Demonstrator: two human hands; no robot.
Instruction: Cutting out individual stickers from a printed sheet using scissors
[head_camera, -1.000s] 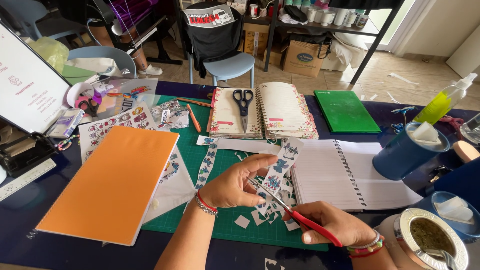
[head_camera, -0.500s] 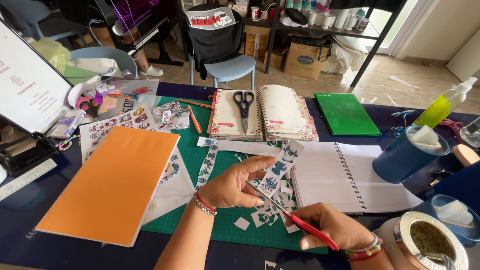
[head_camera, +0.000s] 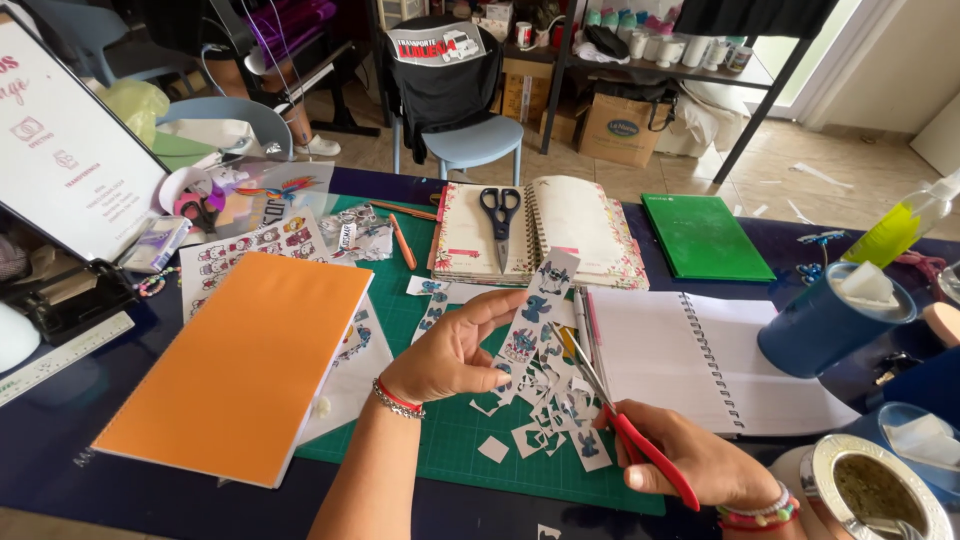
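Red-handled scissors (head_camera: 610, 415) in right hand's (head_camera: 700, 465) grip; left hand (head_camera: 450, 350) pinches sticker strip (head_camera: 535, 315) edge.

- A cutting mat (head_camera: 455, 440) lies at the middle of the worktop (head_camera: 60, 440), with paper scraps (head_camera: 545, 425) scattered on it.
- The left hand (head_camera: 450, 350) holds a sticker strip (head_camera: 535, 315) above the mat; the right hand (head_camera: 700, 465), just right of the scraps, holds red-handled scissors (head_camera: 625, 425) whose blades meet the strip's lower end.
- A closed notebook (head_camera: 240, 365) lies left of the hands, overlapping the mat's left edge.
- A spiral pad (head_camera: 700, 360) lies open to the right of the strip.
- Behind the strip sits an open planner (head_camera: 580, 230), with black scissors (head_camera: 500, 220) on it.
- A folder (head_camera: 705, 235) lies right of the planner.
- A cup (head_camera: 830, 320) stands right of the spiral pad.
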